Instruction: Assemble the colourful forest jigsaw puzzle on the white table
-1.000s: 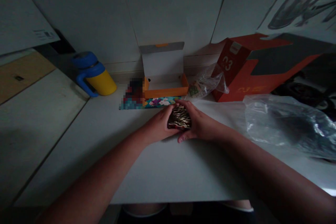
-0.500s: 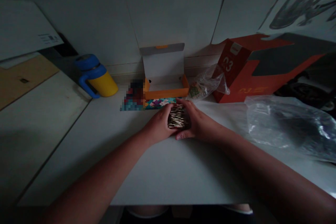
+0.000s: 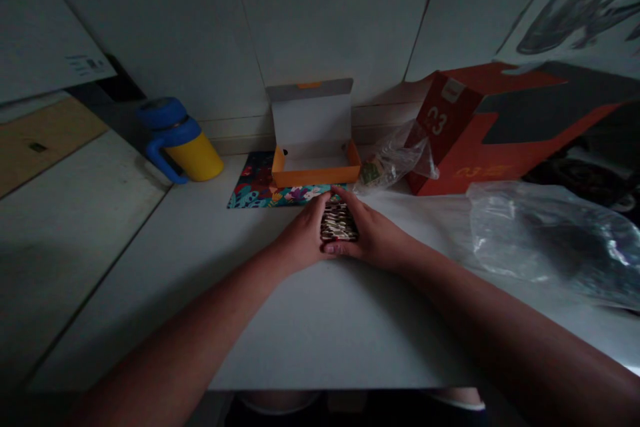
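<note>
Between my two hands is a stack of thin flat pieces [image 3: 339, 221], with their pale, uneven edges facing me. My left hand [image 3: 309, 230] closes on its left side. From the right, my right hand [image 3: 367, 227] wraps around it, with the thumb across the near lower edge. The fingertips of both hands meet at the far side. Just beyond lies a colourful floral-patterned sheet [image 3: 255, 197], and an orange box [image 3: 315, 178] with its lid raised stands on it. What is printed on the pieces cannot be made out.
A blue and yellow mug [image 3: 200, 157] stands back left on the white table [image 3: 325, 327]. At back right are a clear bag with small contents [image 3: 395, 160] and a large red-orange box [image 3: 450, 127]. A crumpled clear plastic bag [image 3: 540, 233] lies at right.
My right hand has drawn in closer to my left around the stack, its thumb sliding left along the near edge. The stack's edges look more squeezed together. The view has shifted slightly.
</note>
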Demonstrator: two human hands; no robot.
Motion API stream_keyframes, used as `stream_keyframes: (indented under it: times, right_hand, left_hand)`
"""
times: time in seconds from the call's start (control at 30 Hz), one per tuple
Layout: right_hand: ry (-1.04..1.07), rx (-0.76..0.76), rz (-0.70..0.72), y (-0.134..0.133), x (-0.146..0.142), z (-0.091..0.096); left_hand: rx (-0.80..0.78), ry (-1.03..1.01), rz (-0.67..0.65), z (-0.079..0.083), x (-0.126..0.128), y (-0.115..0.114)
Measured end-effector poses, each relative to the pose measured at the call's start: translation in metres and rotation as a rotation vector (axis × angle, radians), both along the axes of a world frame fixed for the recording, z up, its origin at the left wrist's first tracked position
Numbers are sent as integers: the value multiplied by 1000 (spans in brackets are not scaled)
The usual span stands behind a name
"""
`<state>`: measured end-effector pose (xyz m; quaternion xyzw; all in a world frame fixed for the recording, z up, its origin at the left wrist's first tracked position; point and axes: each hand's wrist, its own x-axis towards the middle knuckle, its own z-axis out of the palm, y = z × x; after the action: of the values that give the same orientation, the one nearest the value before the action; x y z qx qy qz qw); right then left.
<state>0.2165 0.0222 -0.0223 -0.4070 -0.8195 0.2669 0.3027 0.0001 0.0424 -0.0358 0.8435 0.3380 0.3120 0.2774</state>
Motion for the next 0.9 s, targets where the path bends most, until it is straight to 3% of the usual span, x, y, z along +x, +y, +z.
stream_keyframes:
  times: [0.13, 0.27, 0.4, 0.63, 0.77, 0.9]
  right_hand:
    - [120, -154, -88, -4, 5, 13]
    - [338, -362, -124, -10, 5, 21]
    - [455, -523, -113, -15, -3, 23]
    - [39, -382, -449, -20, -11, 29]
    - [-82, -232, -433, -20, -8, 28]
    - [8, -199, -413, -16, 0, 24]
  left_hand:
    - [-67, -81, -16, 6, -1, -2]
    - [47, -112, -102, 10, 3, -5]
    - [104, -190, -97, 16, 8, -9]
    - [-127, -170, -27, 19, 9, -10]
    - [-171, -115, -25, 20, 9, -12]
    - [-212, -99, -17, 21, 9, -13]
